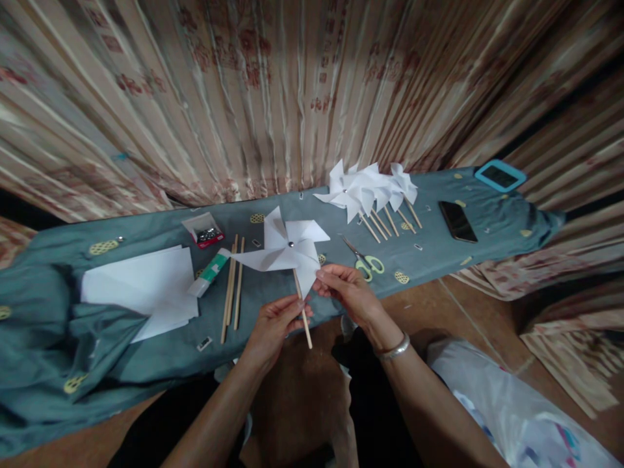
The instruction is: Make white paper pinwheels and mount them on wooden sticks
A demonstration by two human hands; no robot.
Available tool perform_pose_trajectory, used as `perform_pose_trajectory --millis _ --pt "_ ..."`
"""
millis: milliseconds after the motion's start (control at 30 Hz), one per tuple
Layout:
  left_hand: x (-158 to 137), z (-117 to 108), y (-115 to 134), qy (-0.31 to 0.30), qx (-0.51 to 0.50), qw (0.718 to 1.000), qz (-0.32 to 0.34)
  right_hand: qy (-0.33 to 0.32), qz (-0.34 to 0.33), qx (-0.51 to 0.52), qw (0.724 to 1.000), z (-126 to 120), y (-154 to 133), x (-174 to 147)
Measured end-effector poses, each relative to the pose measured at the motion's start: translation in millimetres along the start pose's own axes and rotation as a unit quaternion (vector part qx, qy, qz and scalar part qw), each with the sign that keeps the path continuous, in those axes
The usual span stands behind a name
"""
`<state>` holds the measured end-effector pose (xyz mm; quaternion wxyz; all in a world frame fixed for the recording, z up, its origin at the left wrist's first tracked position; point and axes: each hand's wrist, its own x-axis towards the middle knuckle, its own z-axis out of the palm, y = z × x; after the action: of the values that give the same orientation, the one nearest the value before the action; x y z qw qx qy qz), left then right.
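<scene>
A white paper pinwheel (290, 250) with a dark round pin at its centre is held up over the near edge of the cloth. My left hand (280, 322) is closed around its wooden stick, just below the blades. With thumb and fingers, my right hand (348, 289) pinches the edge of a lower right blade. Green-handled scissors (368, 261) lie just beyond my right hand. Left of the pinwheel are several loose wooden sticks (230, 286) and a green and white glue stick (210, 272).
White paper sheets (141, 286) and a small box of pins (203, 231) lie at the left. Several finished pinwheels (373, 188) rest at the back right, near a dark phone (457, 221) and a blue-framed device (500, 175). A curtain (273, 97) hangs behind the cloth-covered surface (429, 260).
</scene>
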<state>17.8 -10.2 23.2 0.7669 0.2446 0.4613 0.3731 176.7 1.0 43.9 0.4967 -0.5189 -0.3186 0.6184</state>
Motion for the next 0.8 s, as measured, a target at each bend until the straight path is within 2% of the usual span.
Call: perform_pose_trajectory --millis 467,800 --pt "-2.1 1.6 2.9 -0.010 0.013 1.000 0.002 -0.033 0.000 -0.006 0.999 2.8 2.7 -0.8" --pt "-2.9 1.1 1.4 -0.013 0.006 1.000 0.003 -0.033 0.017 -0.021 0.999 8.7 2.0 -2.3"
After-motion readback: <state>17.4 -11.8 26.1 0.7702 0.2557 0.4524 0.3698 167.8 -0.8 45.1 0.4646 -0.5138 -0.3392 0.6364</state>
